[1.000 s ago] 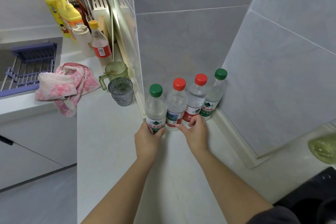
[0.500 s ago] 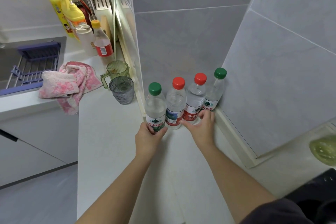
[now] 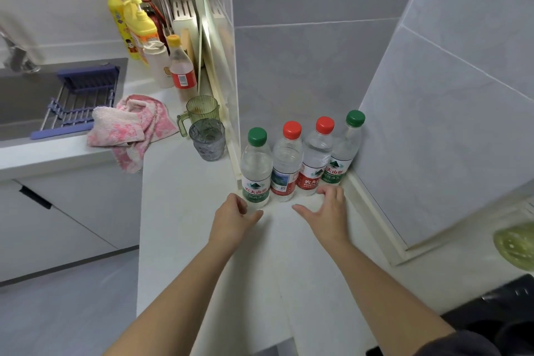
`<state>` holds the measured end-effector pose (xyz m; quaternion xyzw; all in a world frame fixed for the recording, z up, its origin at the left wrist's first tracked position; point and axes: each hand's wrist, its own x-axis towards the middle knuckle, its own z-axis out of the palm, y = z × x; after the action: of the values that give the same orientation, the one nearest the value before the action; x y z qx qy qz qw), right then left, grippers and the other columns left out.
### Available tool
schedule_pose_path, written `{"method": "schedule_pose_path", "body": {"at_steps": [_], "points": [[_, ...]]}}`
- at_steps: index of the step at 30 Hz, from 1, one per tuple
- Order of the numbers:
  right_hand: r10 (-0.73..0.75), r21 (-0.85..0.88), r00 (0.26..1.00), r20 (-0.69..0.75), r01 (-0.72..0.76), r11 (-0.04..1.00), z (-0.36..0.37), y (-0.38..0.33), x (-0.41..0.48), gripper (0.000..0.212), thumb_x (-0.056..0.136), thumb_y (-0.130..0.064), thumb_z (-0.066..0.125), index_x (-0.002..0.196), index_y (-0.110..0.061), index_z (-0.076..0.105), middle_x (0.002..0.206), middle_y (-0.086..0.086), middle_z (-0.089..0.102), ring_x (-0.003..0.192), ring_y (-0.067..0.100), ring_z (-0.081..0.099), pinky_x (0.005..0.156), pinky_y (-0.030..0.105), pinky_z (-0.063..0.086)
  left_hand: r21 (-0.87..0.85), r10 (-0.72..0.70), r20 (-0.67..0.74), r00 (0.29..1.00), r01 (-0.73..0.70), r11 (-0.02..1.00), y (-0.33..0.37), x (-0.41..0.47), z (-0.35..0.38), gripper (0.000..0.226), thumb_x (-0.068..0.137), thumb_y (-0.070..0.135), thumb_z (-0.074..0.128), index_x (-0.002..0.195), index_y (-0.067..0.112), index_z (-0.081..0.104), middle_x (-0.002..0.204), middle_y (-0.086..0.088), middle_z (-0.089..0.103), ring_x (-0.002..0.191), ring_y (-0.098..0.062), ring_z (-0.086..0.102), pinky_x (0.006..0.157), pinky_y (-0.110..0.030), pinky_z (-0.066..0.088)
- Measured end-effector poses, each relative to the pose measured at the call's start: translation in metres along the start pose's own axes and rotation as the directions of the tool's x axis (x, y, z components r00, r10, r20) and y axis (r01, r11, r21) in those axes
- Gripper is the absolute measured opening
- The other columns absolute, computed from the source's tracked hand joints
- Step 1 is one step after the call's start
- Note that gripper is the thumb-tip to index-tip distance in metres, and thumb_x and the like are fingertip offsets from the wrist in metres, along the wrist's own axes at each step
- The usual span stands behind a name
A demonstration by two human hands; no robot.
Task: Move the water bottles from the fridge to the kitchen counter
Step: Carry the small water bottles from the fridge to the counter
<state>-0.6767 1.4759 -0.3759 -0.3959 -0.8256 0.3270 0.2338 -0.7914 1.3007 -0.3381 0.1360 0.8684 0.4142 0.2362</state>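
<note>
**Four bottles upright in the corner, both hands loose in front of them**

Head view: the water bottles stand in a tight row on the counter (image 3: 202,240), pushed into the corner where the tiled wall (image 3: 289,81) meets the panel on the right. From left to right they are the left green-capped bottle (image 3: 255,170), the first red-capped bottle (image 3: 286,165), the second red-capped bottle (image 3: 315,159) and the right green-capped bottle (image 3: 342,153). All have their long axis vertical, each beside the next.

The row lies straight ahead of both hands. The left hand (image 3: 234,217) is relaxed and grips nothing, sitting just beside the base of the left green-capped bottle; whether it touches cannot be told. The right hand (image 3: 326,211) lies flat with its fingers spread, and its fingertips (image 3: 329,189) reach the feet of the two right-hand bottles.

The fridge is not in view. Judging by this, the bottles look placed, and drawing straight back from the row should avoid tipping one.
</note>
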Motion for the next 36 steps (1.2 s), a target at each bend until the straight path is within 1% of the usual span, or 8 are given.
{"method": "schedule_pose_path", "body": {"at_steps": [3, 7, 9, 11, 13, 17, 32, 36], "points": [[-0.035, -0.087, 0.997, 0.075, 0.042, 0.995, -0.011, -0.012, -0.019, 0.069, 0.068, -0.042, 0.088, 0.119, -0.011, 0.054, 0.123, 0.006, 0.051, 0.116, 0.028, 0.049, 0.096, 0.041, 0.042, 0.248, 0.085, -0.017, 0.996, -0.078, 0.966, -0.008, -0.017, -0.024, 0.043, 0.083, 0.040, 0.072, 0.112, 0.016, 0.052, 0.115, 0.001, 0.056, 0.102, -0.019, 0.055, 0.083, -0.034, 0.047], [-0.118, -0.169, 0.972, 0.201, 0.153, 0.974, -0.019, -0.037, -0.049, 0.083, 0.076, -0.052, 0.079, 0.143, -0.017, 0.043, 0.146, 0.004, 0.042, 0.137, 0.025, 0.035, 0.107, 0.040, 0.030, 0.536, 0.239, -0.071, 0.968, -0.165, 0.828, -0.021, -0.054, -0.059, 0.073, 0.084, 0.050, 0.067, 0.142, 0.019, 0.037, 0.142, -0.002, 0.042, 0.132, -0.024, 0.039, 0.102, -0.038, 0.040], [-0.161, -0.220, 0.946, 0.283, 0.227, 0.949, -0.020, -0.052, -0.064, 0.089, 0.081, -0.057, 0.071, 0.152, -0.022, 0.030, 0.159, 0.003, 0.028, 0.148, 0.023, 0.021, 0.117, 0.042, 0.019, 0.658, 0.291, -0.087, 0.953, -0.164, 0.735, -0.029, -0.072, -0.077, 0.084, 0.084, 0.056, 0.063, 0.149, 0.020, 0.026, 0.155, -0.005, 0.029, 0.144, -0.029, 0.024, 0.114, -0.043, 0.028], [-0.192, -0.273, 0.912, 0.362, 0.301, 0.914, -0.019, -0.069, -0.077, 0.091, 0.086, -0.062, 0.061, 0.157, -0.027, 0.017, 0.166, 0.000, 0.010, 0.153, 0.022, 0.003, 0.121, 0.050, 0.007, 0.737, 0.289, -0.103, 0.952, -0.122, 0.665, -0.038, -0.090, -0.091, 0.094, 0.084, 0.063, 0.059, 0.154, 0.020, 0.015, 0.162, -0.008, 0.013, 0.149, -0.034, 0.008, 0.118, -0.051, 0.016], [-0.217, -0.309, 0.882, 0.419, 0.363, 0.879, -0.017, -0.087, -0.089, 0.089, 0.091, -0.065, 0.051, 0.158, -0.030, 0.006, 0.167, -0.002, -0.003, 0.153, 0.022, -0.010, 0.120, 0.055, 0.000, 0.791, 0.339, -0.125, 0.932, -0.113, 0.602, -0.045, -0.108, -0.104, 0.100, 0.079, 0.067, 0.061, 0.155, 0.018, 0.018, 0.162, -0.013, 0.014, 0.148, -0.040, 0.011, 0.114, -0.059, 0.018], [-0.295, -0.317, 0.831, 0.473, 0.472, 0.823, -0.018, -0.124, -0.115, 0.080, 0.096, -0.064, 0.039, 0.158, -0.032, -0.001, 0.166, -0.002, -0.014, 0.151, 0.023, -0.020, 0.120, 0.057, -0.006, 0.833, 0.422, -0.187, 0.887, -0.084, 0.547, -0.060, -0.139, -0.126, 0.099, 0.071, 0.069, 0.064, 0.150, 0.015, 0.036, 0.154, -0.019, 0.035, 0.141, -0.044, 0.030, 0.106, -0.067, 0.028], [-0.496, -0.197, 0.706, 0.505, 0.654, 0.731, -0.028, -0.225, -0.259, 0.071, 0.101, -0.058, 0.032, 0.157, -0.034, -0.004, 0.166, -0.003, -0.013, 0.152, 0.020, -0.019, 0.122, 0.048, -0.007, 0.785, 0.457, -0.371, 0.808, 0.011, 0.619, -0.123, -0.294, -0.222, 0.080, 0.091, 0.069, 0.031, 0.149, 0.015, 0.035, 0.156, -0.016, 0.033, 0.145, -0.038, 0.024, 0.109, -0.064, 0.026], [-0.549, -0.125, 0.624, 0.557, 0.716, 0.687, -0.029, -0.251, -0.296, 0.072, 0.100, -0.057, 0.033, 0.157, -0.034, -0.004, 0.167, -0.002, -0.012, 0.152, 0.021, -0.018, 0.123, 0.047, -0.008, 0.753, 0.429, -0.439, 0.789, 0.063, 0.654, -0.138, -0.340, -0.248, 0.079, 0.088, 0.065, 0.028, 0.148, 0.015, 0.035, 0.155, -0.016, 0.034, 0.145, -0.038, 0.025, 0.108, -0.064, 0.028]]}}
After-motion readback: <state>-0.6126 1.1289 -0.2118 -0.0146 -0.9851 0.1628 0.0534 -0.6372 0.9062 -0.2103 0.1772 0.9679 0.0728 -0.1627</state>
